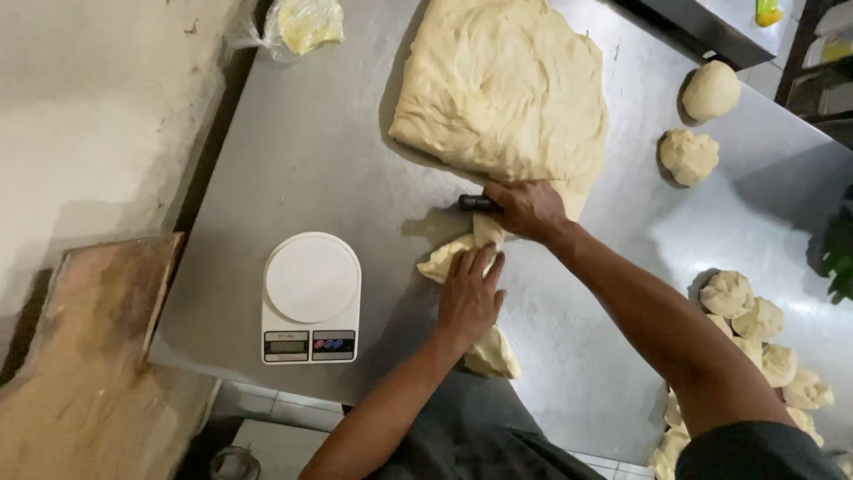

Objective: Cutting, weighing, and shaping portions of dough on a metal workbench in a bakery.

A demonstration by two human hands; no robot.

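Observation:
A large slab of pale dough point(502, 84) lies on the steel table point(338, 160). My right hand point(529, 209) grips a dark-handled cutter point(475, 203) at the slab's near edge, pressing down into the dough. My left hand point(469, 293) rests on a cut strip of dough point(453, 253) just below the cutter, fingers laid flat over it. Another small cut piece point(493, 356) lies by my left wrist near the table's front edge.
A white digital kitchen scale point(311, 298) stands left of my hands. Two dough balls point(697, 124) sit at the far right, and several portioned lumps point(755, 333) pile at the right front. A wooden board point(89, 356) leans at the left; a plastic bag point(302, 25) lies at the back.

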